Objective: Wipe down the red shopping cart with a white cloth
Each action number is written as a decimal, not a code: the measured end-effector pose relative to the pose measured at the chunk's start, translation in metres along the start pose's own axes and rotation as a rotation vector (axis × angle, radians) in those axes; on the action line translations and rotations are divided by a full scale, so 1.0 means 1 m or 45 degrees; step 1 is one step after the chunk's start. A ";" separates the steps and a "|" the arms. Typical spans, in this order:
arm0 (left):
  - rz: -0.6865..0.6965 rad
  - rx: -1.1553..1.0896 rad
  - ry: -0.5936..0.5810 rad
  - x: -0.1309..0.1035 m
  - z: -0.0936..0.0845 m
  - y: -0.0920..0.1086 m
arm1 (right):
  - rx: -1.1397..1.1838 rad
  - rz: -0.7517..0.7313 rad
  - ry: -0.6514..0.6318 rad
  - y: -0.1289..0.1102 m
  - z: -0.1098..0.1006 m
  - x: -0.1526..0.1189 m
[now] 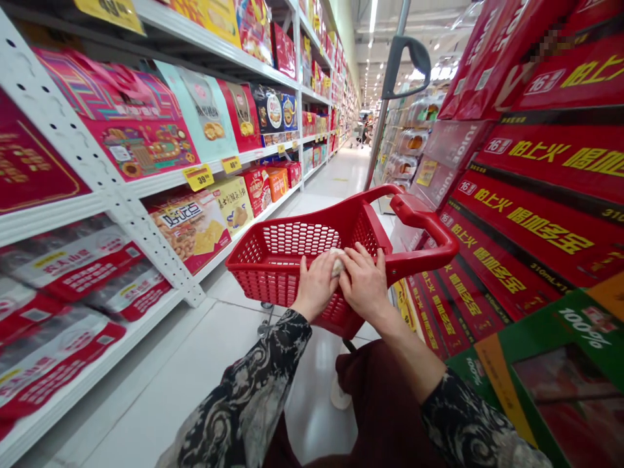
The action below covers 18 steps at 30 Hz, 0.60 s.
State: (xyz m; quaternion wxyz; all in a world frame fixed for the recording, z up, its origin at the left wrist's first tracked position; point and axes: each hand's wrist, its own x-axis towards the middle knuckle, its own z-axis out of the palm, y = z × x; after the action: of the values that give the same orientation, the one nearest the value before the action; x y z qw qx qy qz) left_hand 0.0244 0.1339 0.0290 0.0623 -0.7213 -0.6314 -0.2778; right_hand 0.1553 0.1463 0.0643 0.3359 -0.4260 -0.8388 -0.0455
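Observation:
My left hand (315,281) and my right hand (364,283) meet over the near side of a red plastic shopping cart (273,279). Between them is a small, whitish, crumpled thing (337,262), mostly covered by my fingers; its kind cannot be made out. Both hands have curled fingers pressed around it, the right one lying partly over the top. The cart has perforated walls, and its red handle (433,237) rises to the right of my hands. What I see of the cart's inside holds nothing, though my hands hide part of it.
White shelves (166,182) with boxed biscuits and gift packs line the left side. Stacked red drink cartons (526,227) stand close on the right, with a green box (550,377) nearer. A metal pole with a grey handle (407,68) rises beyond the cart. The tiled aisle (336,175) runs ahead.

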 end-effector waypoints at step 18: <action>0.019 -0.530 0.037 0.020 0.011 0.018 | -0.076 -0.039 -0.033 0.001 -0.005 0.000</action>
State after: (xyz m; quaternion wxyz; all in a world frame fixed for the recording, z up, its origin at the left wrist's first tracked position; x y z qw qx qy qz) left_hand 0.0463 0.1528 0.0338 -0.0768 -0.7193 -0.5539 -0.4122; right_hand 0.1584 0.1454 0.0678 0.3115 -0.4236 -0.8477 -0.0700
